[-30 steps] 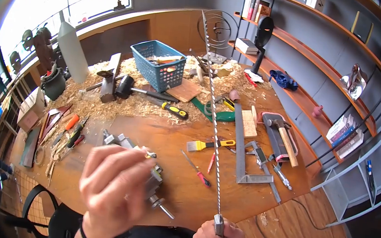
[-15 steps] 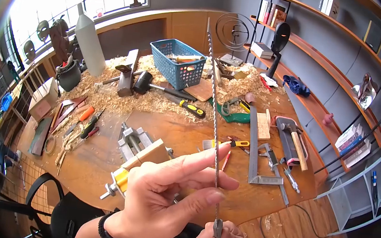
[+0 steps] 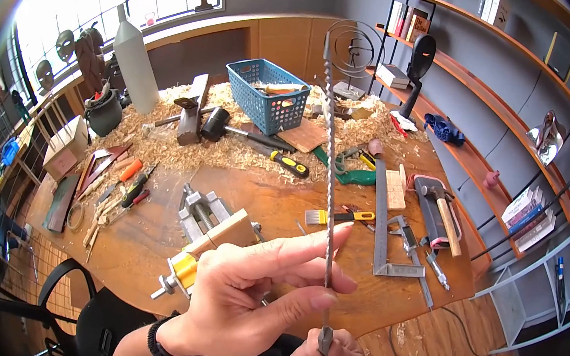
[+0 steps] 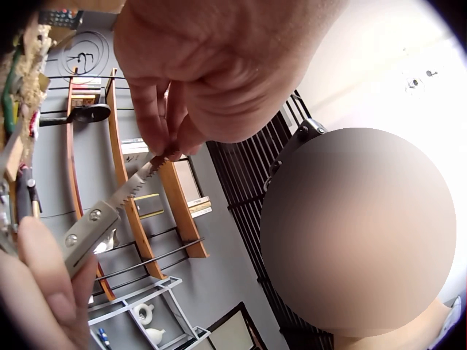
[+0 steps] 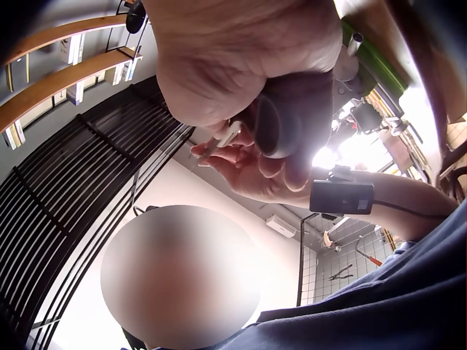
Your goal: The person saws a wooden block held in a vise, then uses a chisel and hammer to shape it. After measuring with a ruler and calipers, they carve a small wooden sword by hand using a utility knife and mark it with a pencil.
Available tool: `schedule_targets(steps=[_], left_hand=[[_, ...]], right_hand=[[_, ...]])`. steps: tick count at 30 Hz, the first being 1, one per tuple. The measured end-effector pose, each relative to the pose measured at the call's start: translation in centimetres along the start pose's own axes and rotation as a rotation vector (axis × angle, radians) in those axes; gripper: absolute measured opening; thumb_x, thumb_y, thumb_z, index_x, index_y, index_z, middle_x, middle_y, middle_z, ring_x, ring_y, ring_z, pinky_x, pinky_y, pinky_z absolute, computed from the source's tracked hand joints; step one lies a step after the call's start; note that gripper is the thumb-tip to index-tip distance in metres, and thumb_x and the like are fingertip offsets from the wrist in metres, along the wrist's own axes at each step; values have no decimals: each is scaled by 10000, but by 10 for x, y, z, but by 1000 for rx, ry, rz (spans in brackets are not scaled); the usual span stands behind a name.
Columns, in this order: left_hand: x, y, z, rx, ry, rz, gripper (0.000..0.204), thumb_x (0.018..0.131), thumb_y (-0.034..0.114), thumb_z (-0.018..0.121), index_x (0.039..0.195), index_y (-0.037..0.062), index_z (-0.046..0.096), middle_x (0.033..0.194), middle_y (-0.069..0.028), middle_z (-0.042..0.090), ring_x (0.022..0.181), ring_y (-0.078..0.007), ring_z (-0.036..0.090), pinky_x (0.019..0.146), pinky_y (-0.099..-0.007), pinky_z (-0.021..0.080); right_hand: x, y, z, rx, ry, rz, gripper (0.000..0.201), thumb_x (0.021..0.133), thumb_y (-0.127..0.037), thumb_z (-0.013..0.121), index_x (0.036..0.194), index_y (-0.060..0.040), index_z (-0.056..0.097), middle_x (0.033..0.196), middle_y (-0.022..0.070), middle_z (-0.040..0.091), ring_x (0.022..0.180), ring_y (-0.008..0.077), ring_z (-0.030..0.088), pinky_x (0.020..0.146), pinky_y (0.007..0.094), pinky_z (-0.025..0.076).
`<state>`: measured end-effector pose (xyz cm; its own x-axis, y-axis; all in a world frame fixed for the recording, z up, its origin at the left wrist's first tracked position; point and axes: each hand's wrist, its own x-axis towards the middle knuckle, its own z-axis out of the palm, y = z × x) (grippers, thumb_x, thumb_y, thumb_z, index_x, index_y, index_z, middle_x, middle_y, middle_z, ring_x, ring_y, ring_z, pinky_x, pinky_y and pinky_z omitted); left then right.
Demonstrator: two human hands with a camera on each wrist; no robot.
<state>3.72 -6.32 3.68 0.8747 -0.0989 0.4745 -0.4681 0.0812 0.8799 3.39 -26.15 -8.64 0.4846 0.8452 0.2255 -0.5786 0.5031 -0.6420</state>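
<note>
A saw with a long, narrow toothed blade (image 3: 330, 155) stands nearly upright, seen almost edge-on in the head view. My right hand (image 3: 329, 355) grips its handle (image 4: 91, 230), which shows two screws in the left wrist view. My left hand (image 3: 251, 287) is at the lower part of the blade, forefinger and thumb extended, their tips right at the metal. Behind the left hand, a vise (image 3: 183, 272) with a wood block (image 3: 230, 231) in it sits on the table (image 3: 142, 260).
Wood shavings (image 3: 163, 139) cover the table's back, around a blue basket (image 3: 265, 102) and a mallet (image 3: 215, 124). To the right lie a brush (image 3: 340, 217), a steel square (image 3: 379, 224), calipers (image 3: 408, 241) and a hammer (image 3: 443, 217). Chisels and screwdrivers (image 3: 136, 186) lie at left.
My left hand has come from left of the saw to its blade. In the last half second the blade's top has tilted slightly right. My right hand keeps its grip.
</note>
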Motion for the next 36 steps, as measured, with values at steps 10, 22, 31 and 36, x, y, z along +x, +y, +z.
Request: schedule_targets(steps=[10, 22, 31, 36], left_hand=[[-1, -4, 4, 150, -4, 81, 632, 802, -142, 805, 1389, -93, 576, 1068, -205, 768, 890, -233, 776, 888, -369, 607], [-3, -5, 4, 106, 47, -13, 596, 828, -114, 796, 1386, -62, 592, 957, -177, 783, 976, -259, 770, 944, -374, 591], [-3, -3, 4, 88, 48, -68, 529, 858, -99, 774, 1363, -45, 622, 972, -171, 784, 1012, -279, 765, 878, -352, 617], [-5, -5, 4, 76, 53, -40, 520, 868, -96, 766, 1365, -35, 626, 986, -173, 784, 1033, -296, 759, 883, -357, 616]], right_hand=[[-2, 9, 2, -104, 9, 68, 643, 1015, -602, 548, 906, 30, 595, 710, 161, 624, 605, 239, 629, 546, 335, 515], [0, 5, 13, -177, 82, -40, 647, 1024, -573, 560, 796, 32, 601, 607, 147, 595, 488, 204, 574, 461, 302, 458], [0, 7, 11, -185, 90, -73, 614, 1029, -534, 580, 798, 35, 590, 602, 140, 585, 473, 187, 551, 439, 291, 442], [-2, 7, 9, -186, 74, -58, 576, 1033, -510, 588, 817, 24, 578, 613, 132, 579, 482, 184, 556, 438, 289, 446]])
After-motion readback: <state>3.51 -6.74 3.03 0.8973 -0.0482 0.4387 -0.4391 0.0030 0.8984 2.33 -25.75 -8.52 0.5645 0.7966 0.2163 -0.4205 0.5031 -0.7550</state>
